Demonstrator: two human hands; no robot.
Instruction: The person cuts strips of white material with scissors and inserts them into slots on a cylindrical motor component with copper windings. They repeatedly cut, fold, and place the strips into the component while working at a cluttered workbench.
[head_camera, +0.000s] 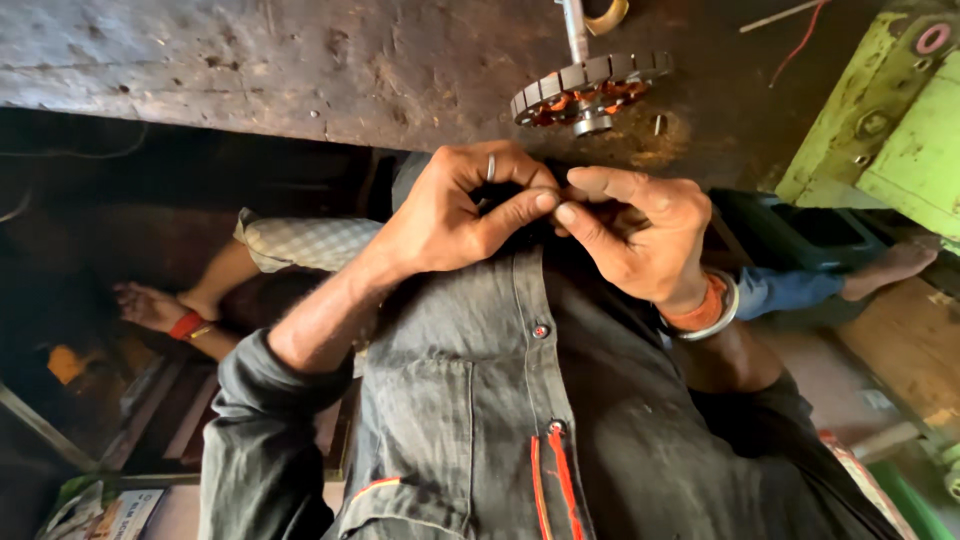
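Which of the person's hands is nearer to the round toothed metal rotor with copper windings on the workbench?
Right. The right hand sits just below the round toothed metal rotor; the left hand is lower-left, slightly farther away.

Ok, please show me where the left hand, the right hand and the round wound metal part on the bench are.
left hand (450, 215), head view, on the back of the hand.
right hand (650, 235), head view, on the back of the hand.
round wound metal part (590, 85), head view, on its slotted outer rim.

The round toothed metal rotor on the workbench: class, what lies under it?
The round toothed metal rotor rests on the dark stained workbench; a yellowish stain shows beside it. Its underside is hidden.
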